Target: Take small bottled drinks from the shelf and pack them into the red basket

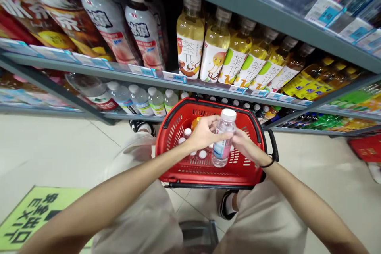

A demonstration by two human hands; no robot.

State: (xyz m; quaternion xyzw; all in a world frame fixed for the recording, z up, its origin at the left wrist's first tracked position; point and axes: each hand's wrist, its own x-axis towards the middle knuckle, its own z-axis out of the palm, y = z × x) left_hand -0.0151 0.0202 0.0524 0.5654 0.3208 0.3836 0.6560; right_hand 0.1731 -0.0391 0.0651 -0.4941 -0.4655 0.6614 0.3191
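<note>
A small clear plastic bottle with a white screw cap and a pink-and-blue label (222, 147) is held upright, slightly tilted, above the inside of a red plastic shopping basket with slotted walls (238, 176). The left hand (202, 133) grasps it, thumb across the label; the right hand (242, 143) grasps its other side, its fingertips partly hidden. Beneath, several white-capped bottles (203, 154) stand in the basket, near a partly hidden orange item (195, 122). The smooth plastic might slip if both grips loosened together, and a drop could knock over the bottles below. The basket sits between the person's knees; a knock from a leg could tip it. Beyond its far rim are grey metal shelves (131, 67) with clear bottles of yellow drink, white-labelled (190, 57).
</note>
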